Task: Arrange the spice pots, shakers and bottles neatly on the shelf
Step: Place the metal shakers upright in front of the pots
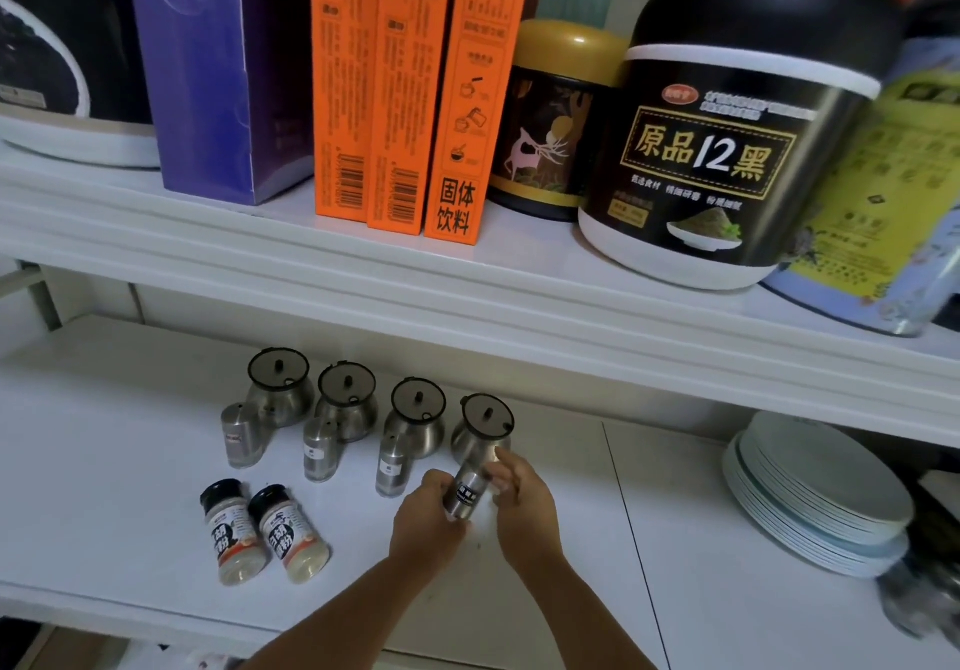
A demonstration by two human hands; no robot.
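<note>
On the white lower shelf (130, 461) several steel spice pots with black-rimmed lids stand in a row, from the leftmost pot (279, 386) to the rightmost pot (483, 430). In front of the first three stand steel shakers (240, 434) (321, 448) (393, 466). Two clear pepper bottles with black caps (230, 529) (289, 532) stand nearer the front edge. My left hand (427, 521) and my right hand (519, 500) both grip a fourth steel shaker (466, 490), tilted, just in front of the rightmost pot.
A stack of white plates (815, 498) sits at the right of the lower shelf. The upper shelf (363, 274) carries a purple box (218, 66), orange boxes (395, 82), a gold-lidded jar (553, 124), a large black-and-white tub (727, 134) and a tin (883, 202).
</note>
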